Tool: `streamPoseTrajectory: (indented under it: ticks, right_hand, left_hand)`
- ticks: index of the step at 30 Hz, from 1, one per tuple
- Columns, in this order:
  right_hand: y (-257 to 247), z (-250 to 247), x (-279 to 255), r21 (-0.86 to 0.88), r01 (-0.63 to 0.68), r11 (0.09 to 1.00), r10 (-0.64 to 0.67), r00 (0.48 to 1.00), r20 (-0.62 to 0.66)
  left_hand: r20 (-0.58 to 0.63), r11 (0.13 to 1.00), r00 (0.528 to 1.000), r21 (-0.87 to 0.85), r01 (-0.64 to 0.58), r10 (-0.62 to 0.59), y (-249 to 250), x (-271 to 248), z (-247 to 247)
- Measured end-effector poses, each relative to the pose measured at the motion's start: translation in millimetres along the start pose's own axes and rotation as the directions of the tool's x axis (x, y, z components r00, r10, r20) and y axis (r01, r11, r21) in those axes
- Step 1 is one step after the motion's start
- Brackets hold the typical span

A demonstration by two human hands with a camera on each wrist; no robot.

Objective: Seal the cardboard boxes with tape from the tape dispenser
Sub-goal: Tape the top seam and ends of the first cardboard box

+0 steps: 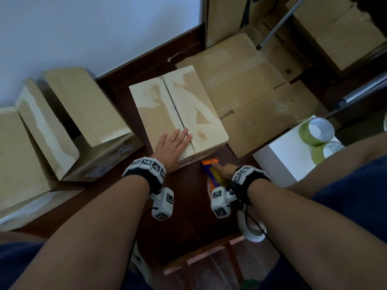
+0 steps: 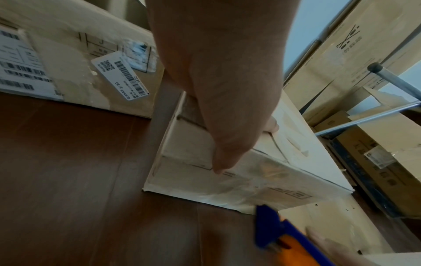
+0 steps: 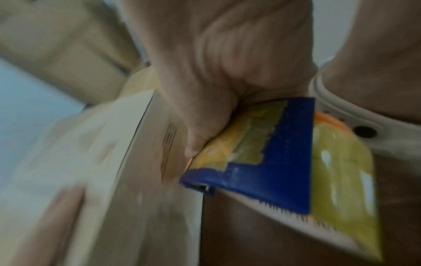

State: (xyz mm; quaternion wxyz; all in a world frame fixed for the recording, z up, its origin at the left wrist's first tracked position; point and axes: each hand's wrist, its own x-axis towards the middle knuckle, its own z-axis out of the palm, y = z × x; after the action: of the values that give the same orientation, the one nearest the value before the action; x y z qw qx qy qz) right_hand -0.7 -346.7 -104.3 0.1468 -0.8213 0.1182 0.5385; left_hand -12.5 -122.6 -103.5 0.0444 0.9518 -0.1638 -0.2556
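Observation:
A closed cardboard box point(image 1: 178, 109) stands on the dark wooden floor, its two top flaps meeting at a centre seam. My left hand point(image 1: 173, 144) lies flat on the near end of its top, fingers straight, beside the seam. The left wrist view shows that palm point(image 2: 218, 90) over the box's front face point(image 2: 227, 180). My right hand point(image 1: 223, 169) grips a blue and orange tape dispenser point(image 1: 211, 170) just below the box's near edge. In the right wrist view its fingers point(image 3: 205, 111) curl round the dispenser point(image 3: 273, 153), whose toothed blade and yellowish tape roll show.
Two open boxes point(image 1: 69, 126) with raised flaps stand to the left. Flattened cardboard point(image 1: 251, 91) lies behind and to the right. A white block point(image 1: 278, 160) at right carries two greenish tape rolls point(image 1: 318, 130). Metal poles and stacked cartons fill the far right.

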Motion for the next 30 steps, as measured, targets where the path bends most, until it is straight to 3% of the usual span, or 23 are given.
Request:
streamPoseTrajectory:
  ticks: [3, 7, 10, 12, 13, 14, 15, 16, 17, 18, 20, 23, 26, 30]
  right_hand:
    - [19, -16, 2, 0.122, -0.051, 0.991, 0.069, 0.987, -0.145]
    - [31, -32, 8, 0.440, -0.092, 0.893, 0.253, 0.913, -0.321]
    - [28, -42, -4, 0.560, 0.002, 0.828, 0.267, 0.878, -0.397]
    - [18, -49, -19, 0.612, 0.140, 0.778, 0.239, 0.835, -0.495]
    - [10, -53, -24, 0.599, 0.223, 0.769, 0.205, 0.801, -0.562]
    - [0, -55, -26, 0.557, 0.311, 0.770, 0.146, 0.764, -0.628]
    - [-10, -57, -28, 0.489, 0.393, 0.778, 0.061, 0.729, -0.682]
    - [-21, -57, -29, 0.406, 0.450, 0.796, -0.032, 0.701, -0.713]
    - [-30, -58, -31, 0.311, 0.474, 0.824, -0.124, 0.686, -0.717]
    - [-39, -58, -32, 0.206, 0.479, 0.854, -0.214, 0.683, -0.699]
    - [-52, -57, -33, -0.027, 0.434, 0.901, -0.362, 0.715, -0.599]
    - [-61, -54, -25, -0.302, 0.316, 0.899, -0.426, 0.790, -0.441]
    - [-68, -55, -17, -0.358, 0.241, 0.902, -0.384, 0.827, -0.411]
    - [-74, -58, -10, -0.365, 0.194, 0.911, -0.340, 0.854, -0.394]
  left_hand:
    - [-0.014, 0.999, 1.000, -0.041, -0.009, 0.009, -1, -2, 0]
    - [-0.046, 0.998, 0.999, -0.054, -0.018, 0.015, -5, -7, -3]
    - [-0.016, 0.994, 0.999, -0.106, -0.031, 0.030, -9, -14, -12]
    - [-0.074, 0.954, 0.997, -0.298, 0.005, -0.029, -10, -19, -24]
    - [-0.124, 0.878, 0.985, -0.476, 0.050, -0.124, -8, -22, -30]
    - [-0.144, 0.719, 0.957, -0.689, 0.086, -0.252, -6, -26, -35]
    - [-0.089, 0.467, 0.929, -0.879, 0.096, -0.359, -2, -31, -38]
    - [0.032, 0.169, 0.921, -0.980, 0.105, -0.389, 3, -36, -40]
    - [0.174, -0.085, 0.927, -0.984, 0.155, -0.331, 9, -43, -39]
    - [0.298, -0.239, 0.924, -0.941, 0.241, -0.240, 15, -48, -35]
    - [0.455, -0.329, 0.882, -0.857, 0.396, -0.123, 29, -52, -23]
    - [0.459, -0.452, 0.878, -0.818, 0.358, -0.136, 47, -41, -6]
    - [0.451, -0.610, 0.879, -0.744, 0.273, -0.156, 57, -28, 1]
    - [0.464, -0.649, 0.867, -0.719, 0.249, -0.181, 60, -14, 16]
